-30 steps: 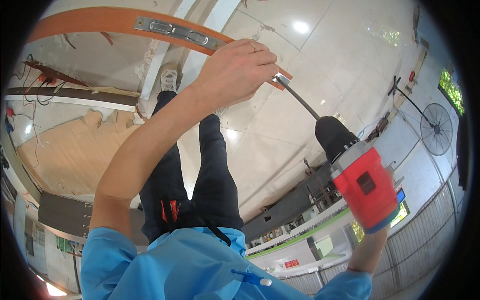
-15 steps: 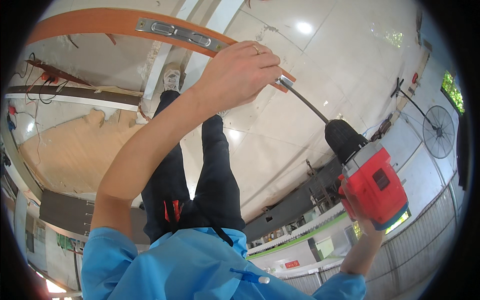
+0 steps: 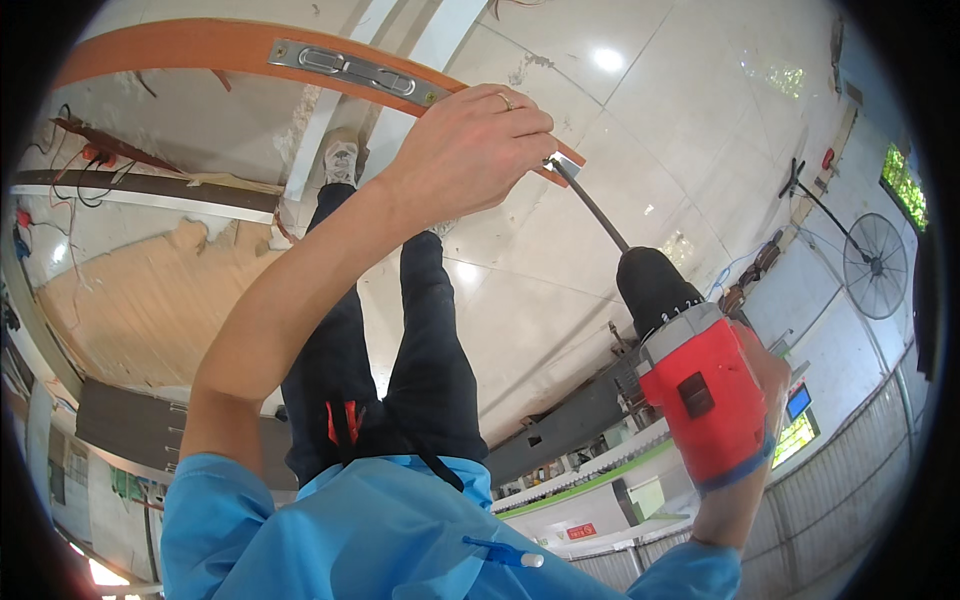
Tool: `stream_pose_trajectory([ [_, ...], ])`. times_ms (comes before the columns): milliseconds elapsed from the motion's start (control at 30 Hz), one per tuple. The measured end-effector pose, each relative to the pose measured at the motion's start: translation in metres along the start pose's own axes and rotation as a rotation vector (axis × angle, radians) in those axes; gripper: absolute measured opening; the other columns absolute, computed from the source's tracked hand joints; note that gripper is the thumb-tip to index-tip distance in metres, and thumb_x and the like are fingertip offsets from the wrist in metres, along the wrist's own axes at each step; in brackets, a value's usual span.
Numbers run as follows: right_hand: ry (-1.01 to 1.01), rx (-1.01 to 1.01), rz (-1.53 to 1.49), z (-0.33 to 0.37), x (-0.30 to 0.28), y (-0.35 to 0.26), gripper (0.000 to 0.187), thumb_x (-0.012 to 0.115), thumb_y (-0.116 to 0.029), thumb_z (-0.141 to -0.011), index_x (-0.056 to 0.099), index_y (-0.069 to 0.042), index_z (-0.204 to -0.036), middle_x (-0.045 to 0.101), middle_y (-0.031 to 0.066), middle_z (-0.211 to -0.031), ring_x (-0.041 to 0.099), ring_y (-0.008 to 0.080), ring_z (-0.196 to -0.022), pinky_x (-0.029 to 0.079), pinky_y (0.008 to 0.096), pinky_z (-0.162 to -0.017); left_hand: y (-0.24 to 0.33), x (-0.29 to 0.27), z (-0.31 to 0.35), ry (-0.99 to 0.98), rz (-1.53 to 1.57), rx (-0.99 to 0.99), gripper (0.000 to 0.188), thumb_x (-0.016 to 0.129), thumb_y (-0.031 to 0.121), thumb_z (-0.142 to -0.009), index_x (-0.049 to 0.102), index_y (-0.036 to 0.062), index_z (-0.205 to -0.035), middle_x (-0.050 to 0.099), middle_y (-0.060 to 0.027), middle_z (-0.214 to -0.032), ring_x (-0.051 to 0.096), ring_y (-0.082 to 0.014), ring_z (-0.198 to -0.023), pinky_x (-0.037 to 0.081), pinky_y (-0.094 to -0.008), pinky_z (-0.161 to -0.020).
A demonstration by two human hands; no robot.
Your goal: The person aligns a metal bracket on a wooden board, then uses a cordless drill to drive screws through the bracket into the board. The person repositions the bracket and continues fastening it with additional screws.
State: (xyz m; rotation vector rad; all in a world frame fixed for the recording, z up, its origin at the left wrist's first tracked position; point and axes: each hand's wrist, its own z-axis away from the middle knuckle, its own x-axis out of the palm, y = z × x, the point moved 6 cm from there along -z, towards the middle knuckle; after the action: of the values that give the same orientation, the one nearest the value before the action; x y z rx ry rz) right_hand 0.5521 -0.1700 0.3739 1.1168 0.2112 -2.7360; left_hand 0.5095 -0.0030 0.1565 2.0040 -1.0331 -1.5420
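Note:
A long orange-brown wooden bar (image 3: 180,45) stretches from the far left to the middle of the view. A silver metal latch plate (image 3: 352,72) is set into its edge, with brass-coloured screws at the plate's ends. My left hand (image 3: 480,140) lies over the bar near its right end, fingers bent and pressed together; what they pinch is hidden. A small shiny metal piece (image 3: 566,163) shows on the bar beside the fingertips. My right hand (image 3: 768,372) grips a red and black cordless drill (image 3: 705,390). Its long driver bit (image 3: 595,207) reaches to the metal piece, by my left fingers.
Pale tiles cover the floor (image 3: 700,170), and white bars (image 3: 325,140) lie under the wooden one. Cables (image 3: 90,170) and a light brown sheet (image 3: 150,300) are at the left. A round fan (image 3: 876,264) stands at the right, near a dark bench (image 3: 560,420).
The drill has swung left and turned, so more of my right hand shows behind it. The bit's tip and my left hand have shifted slightly left.

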Motion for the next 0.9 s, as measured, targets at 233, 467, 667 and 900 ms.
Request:
stream_pose_trajectory([
  [233, -0.024, 0.075, -0.08, 0.001, -0.006, -0.004, 0.027, 0.078, -0.021, -0.07, 0.069, -0.005, -0.089, 0.063, 0.0096, -0.074, 0.063, 0.026, -0.071, 0.05, 0.0353, -0.068, 0.001, 0.002, 0.0, 0.012, 0.027, -0.028, 0.014, 0.073, 0.011, -0.08, 0.073, 0.0126, -0.094, 0.071, 0.0019, -0.102, 0.067, -0.0184, -0.107, 0.051, -0.0343, -0.098],
  [467, -0.072, -0.009, 0.098, -0.002, -0.008, -0.001, 0.026, 0.077, -0.02, -0.068, 0.065, -0.005, -0.086, 0.063, 0.0092, -0.075, 0.061, 0.028, -0.068, 0.049, 0.035, -0.065, 0.0, 0.001, 0.0, 0.0, 0.016, 0.006, 0.017, 0.075, 0.016, -0.081, 0.07, 0.0139, -0.098, 0.07, 0.0029, -0.107, 0.066, -0.0188, -0.105, 0.052, -0.0349, -0.089],
  [667, -0.004, -0.198, 0.048, -0.002, -0.006, -0.001, 0.024, 0.074, -0.019, -0.078, 0.063, -0.001, -0.092, 0.059, 0.0115, -0.074, 0.055, 0.03, -0.063, 0.045, 0.0345, -0.059, 0.002, 0.003, 0.001, -0.018, 0.047, -0.026, 0.015, 0.073, 0.011, -0.081, 0.072, 0.0127, -0.096, 0.071, 0.0017, -0.107, 0.066, -0.0186, -0.109, 0.051, -0.0344, -0.098],
  [900, -0.021, -0.07, -0.057, 0.001, -0.003, 0.005, 0.03, 0.077, -0.018, -0.075, 0.067, -0.003, -0.099, 0.062, 0.0108, -0.075, 0.061, 0.0306, -0.068, 0.049, 0.034, -0.064, 0.001, 0.0, 0.001, 0.005, 0.012, 0.013, 0.02, 0.076, 0.015, -0.079, 0.07, 0.0132, -0.099, 0.07, 0.0033, -0.106, 0.066, -0.019, -0.106, 0.052, -0.0356, -0.09],
])
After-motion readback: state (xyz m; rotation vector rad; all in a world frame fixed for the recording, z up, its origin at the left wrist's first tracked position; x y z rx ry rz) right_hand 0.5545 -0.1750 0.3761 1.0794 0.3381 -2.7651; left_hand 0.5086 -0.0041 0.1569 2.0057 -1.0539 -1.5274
